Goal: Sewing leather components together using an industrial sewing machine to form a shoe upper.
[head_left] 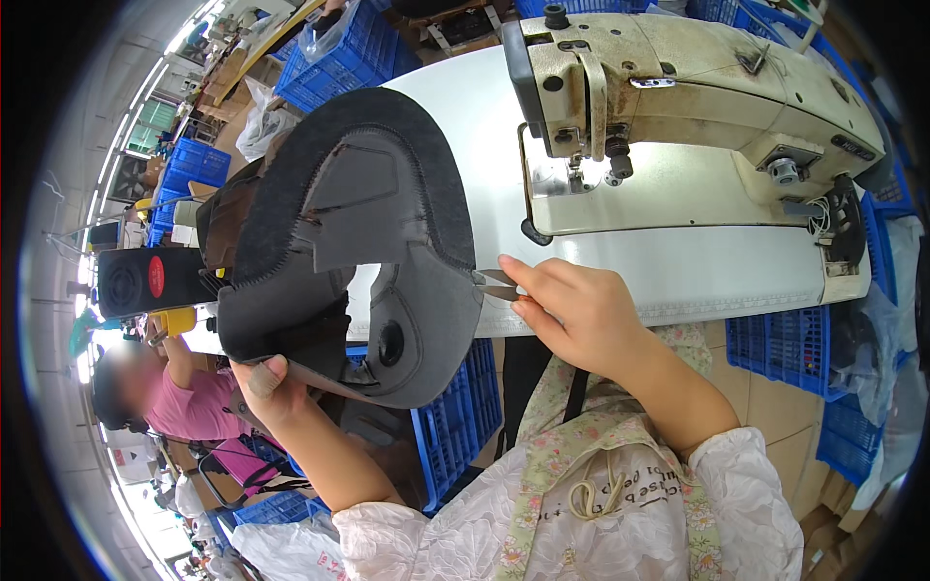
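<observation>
My left hand [273, 389] grips the lower left edge of a grey and black sewn padded piece [426, 281], its thumb on the outside with a tan wrap around it. The piece is held up off the table; a wide black curved band is stitched along its top, and openings show in its middle. My right hand [591, 315] is closed around small metal thread snips [499, 285]. The two blades are apart, with their tips at the right edge of the piece, beside the end of the stitched seam. Whether they touch a thread is too small to tell.
A cream sewing machine [697, 87] stands on the white table [678, 266] at the right. Blue crates [785, 344] are below the table and at the far left. A person in a pink top [199, 402] works at the left, near a black machine box [145, 281].
</observation>
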`<action>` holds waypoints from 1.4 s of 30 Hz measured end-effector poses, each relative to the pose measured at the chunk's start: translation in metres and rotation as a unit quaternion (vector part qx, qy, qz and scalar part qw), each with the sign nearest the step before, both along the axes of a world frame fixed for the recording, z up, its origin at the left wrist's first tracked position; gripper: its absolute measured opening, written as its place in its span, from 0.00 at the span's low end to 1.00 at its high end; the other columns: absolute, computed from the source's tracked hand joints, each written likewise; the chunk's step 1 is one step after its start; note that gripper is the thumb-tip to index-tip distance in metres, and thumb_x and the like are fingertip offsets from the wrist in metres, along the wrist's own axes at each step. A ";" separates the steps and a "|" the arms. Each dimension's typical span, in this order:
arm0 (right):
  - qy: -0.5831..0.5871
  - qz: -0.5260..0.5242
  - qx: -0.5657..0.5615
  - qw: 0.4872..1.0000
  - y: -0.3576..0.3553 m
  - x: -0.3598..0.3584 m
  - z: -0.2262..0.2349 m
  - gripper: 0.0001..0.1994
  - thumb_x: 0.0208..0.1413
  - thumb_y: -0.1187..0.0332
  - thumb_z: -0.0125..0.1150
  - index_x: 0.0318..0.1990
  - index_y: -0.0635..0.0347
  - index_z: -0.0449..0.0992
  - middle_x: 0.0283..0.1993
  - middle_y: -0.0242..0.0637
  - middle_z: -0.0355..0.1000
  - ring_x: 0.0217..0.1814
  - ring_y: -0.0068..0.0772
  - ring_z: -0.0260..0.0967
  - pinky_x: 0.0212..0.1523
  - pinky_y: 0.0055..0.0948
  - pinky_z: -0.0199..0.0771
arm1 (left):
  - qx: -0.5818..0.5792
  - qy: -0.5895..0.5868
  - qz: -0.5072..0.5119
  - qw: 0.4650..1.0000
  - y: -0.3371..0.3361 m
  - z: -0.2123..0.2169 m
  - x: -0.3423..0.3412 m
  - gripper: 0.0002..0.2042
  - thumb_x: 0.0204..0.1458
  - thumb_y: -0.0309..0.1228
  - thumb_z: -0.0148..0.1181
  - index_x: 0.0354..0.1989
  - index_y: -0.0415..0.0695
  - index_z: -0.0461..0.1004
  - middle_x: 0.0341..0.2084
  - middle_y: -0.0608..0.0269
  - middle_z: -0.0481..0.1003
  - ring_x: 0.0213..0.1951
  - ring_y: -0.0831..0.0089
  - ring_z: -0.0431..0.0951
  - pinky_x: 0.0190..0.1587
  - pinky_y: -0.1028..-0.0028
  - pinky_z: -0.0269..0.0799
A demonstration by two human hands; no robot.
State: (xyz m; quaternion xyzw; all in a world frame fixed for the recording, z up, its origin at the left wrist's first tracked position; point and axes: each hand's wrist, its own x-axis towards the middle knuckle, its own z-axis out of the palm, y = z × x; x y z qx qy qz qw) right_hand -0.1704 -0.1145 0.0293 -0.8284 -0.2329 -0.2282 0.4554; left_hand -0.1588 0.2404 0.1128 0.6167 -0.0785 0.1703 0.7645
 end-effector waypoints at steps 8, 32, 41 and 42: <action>0.018 -0.025 -0.112 0.993 -0.001 -0.009 0.012 0.22 0.52 0.70 0.64 0.56 0.59 0.76 0.28 0.32 0.66 0.25 0.32 0.69 0.24 0.32 0.69 | 0.052 -0.024 -0.036 0.998 -0.006 0.006 -0.009 0.42 0.30 0.22 0.71 0.62 0.31 0.64 0.56 0.47 0.72 0.59 0.52 0.72 0.66 0.56 0.61; 0.058 0.124 -0.041 0.990 -0.028 -0.019 0.030 0.19 0.52 0.72 0.66 0.53 0.59 0.78 0.27 0.34 0.73 0.24 0.36 0.70 0.26 0.31 0.69 | 0.115 -0.046 -0.014 0.992 -0.014 0.022 -0.021 0.39 0.32 0.26 0.72 0.59 0.28 0.65 0.52 0.45 0.74 0.55 0.54 0.75 0.64 0.58 0.64; 0.102 0.113 0.042 0.987 -0.015 -0.015 0.027 0.21 0.52 0.75 0.66 0.56 0.61 0.77 0.31 0.35 0.73 0.22 0.26 0.67 0.24 0.26 0.69 | 0.124 -0.045 0.108 0.985 0.003 0.040 -0.061 0.42 0.29 0.29 0.71 0.61 0.30 0.65 0.54 0.49 0.73 0.58 0.55 0.73 0.66 0.60 0.61; 0.120 0.097 0.060 0.986 -0.011 -0.014 0.024 0.21 0.53 0.76 0.65 0.56 0.61 0.76 0.32 0.35 0.73 0.22 0.23 0.65 0.24 0.24 0.67 | 0.106 -0.075 0.117 0.985 0.012 0.043 -0.071 0.39 0.31 0.26 0.70 0.59 0.29 0.67 0.54 0.48 0.74 0.57 0.54 0.74 0.65 0.59 0.63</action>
